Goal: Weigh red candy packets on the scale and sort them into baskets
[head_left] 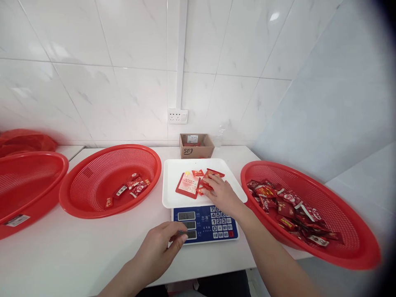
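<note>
A digital scale (204, 225) with a blue keypad and a white weighing tray (173, 181) stands at the middle of the white counter. On the tray lie a flat red packet (187, 184) and several small red candy wrappers (198, 173). My right hand (221, 194) rests on the tray, its fingers laid over the wrappers at their right side. At the scale's front left corner, beside the display, my left hand (161, 247) is loosely curled with the thumb against the scale's edge and nothing visible in it.
A red mesh basket (312, 251) on the right holds many red candies. Another red basket (93, 202) on the left holds a few. A third red basket (46, 173) sits at far left. A small cardboard box (196, 147) stands behind the scale by the tiled wall.
</note>
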`<state>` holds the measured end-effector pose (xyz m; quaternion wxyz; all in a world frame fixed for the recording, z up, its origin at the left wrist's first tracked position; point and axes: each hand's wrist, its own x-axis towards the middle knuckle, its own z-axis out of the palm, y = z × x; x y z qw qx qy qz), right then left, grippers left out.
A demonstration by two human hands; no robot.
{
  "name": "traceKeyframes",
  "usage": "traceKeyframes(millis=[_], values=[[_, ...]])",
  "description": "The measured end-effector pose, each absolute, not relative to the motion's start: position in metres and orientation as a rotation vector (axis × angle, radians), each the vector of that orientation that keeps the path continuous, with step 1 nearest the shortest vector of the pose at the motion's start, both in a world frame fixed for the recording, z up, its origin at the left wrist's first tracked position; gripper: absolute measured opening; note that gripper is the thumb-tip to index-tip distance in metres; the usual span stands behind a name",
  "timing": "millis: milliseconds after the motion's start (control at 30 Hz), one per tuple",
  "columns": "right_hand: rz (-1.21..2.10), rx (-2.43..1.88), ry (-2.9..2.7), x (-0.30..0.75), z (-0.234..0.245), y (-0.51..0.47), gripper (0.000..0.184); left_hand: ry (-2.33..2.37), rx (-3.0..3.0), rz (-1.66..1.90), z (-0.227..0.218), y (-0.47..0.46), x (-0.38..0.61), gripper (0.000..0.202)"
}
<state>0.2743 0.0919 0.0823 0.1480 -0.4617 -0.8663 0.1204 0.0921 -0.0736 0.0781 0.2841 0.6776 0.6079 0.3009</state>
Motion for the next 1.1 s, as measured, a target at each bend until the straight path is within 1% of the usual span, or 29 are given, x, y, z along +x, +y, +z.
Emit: traceKeyframes(millis=[67,267,433,500,633,833,933,1100], values=[[0.359,-1.345,-2.506,0.281,0.081,0.093,0.043,1.623,1.818,0.804,0.079,-0.074,0.093,0.023],[0.452,-1.354,-2.423,0.286,0.087,0.089,0.035,1.635,1.819,0.791,0.078,-0.075,0.093,0.023],[0.427,-1.299,-2.481,0.28,0.093,0.084,0.031,1.623,1.817,0.777,0.078,-0.075,0.092,0.024],[0.397,-1.264,-2.534,0.276,0.092,0.083,0.036,1.623,1.816,0.774,0.078,-0.075,0.093,0.023],[0.377,-1.267,-2.634,0.269,0.087,0.09,0.061,1.63,1.818,0.768,0.078,-0.074,0.093,0.022],[0.441,-1.252,-2.806,0.26,0.088,0.124,0.079,1.617,1.832,0.75,0.077,-0.076,0.092,0.023],[0.473,-1.257,-2.851,0.257,0.092,0.134,0.081,1.622,1.831,0.737,0.075,-0.077,0.091,0.023],[0.445,-1.223,-2.814,0.259,0.094,0.129,0.071,1.621,1.834,0.743,0.073,-0.078,0.09,0.024]])
